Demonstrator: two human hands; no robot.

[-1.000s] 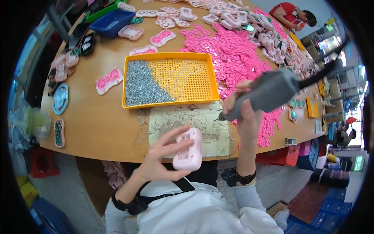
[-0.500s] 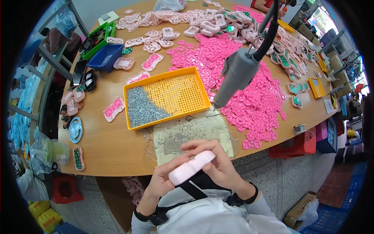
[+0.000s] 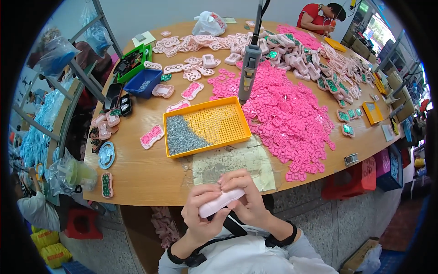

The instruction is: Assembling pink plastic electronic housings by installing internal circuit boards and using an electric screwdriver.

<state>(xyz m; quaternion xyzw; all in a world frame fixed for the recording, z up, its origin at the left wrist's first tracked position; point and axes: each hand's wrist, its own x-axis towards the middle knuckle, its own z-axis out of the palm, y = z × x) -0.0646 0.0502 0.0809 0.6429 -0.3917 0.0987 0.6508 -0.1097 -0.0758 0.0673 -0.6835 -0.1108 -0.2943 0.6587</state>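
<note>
A pale pink plastic housing (image 3: 221, 203), rounded at its ends, is gripped between my two hands just off the table's near edge. My left hand (image 3: 199, 206) wraps its left end, the thumb below. Around the right end closes my right hand (image 3: 246, 197), with fingers over the top and thumb against the near side. The housing's far side is hidden by my fingers. Beyond my hands lies a worn cream mat (image 3: 228, 165). Past it stands a yellow perforated tray (image 3: 207, 150) with small grey metal screws (image 3: 182, 137) heaped at its left. A grey electric screwdriver (image 3: 250, 71) hangs over the tray's right end.
Bright pink plastic pieces (image 3: 287, 118) pile up at the right; pale pink housings (image 3: 292, 50) lie behind them. Blue (image 3: 142, 86) and green (image 3: 133, 64) bins stand at the far left. A bagged drink cup (image 3: 80, 176) sits left. Another person (image 3: 315, 20) works at the far right.
The whole view has shifted, showing more of the far table. The hanging screwdriver has swung away from me and hangs more upright. In my hands the housing has turned slightly, and my fingers have drawn closer together.
</note>
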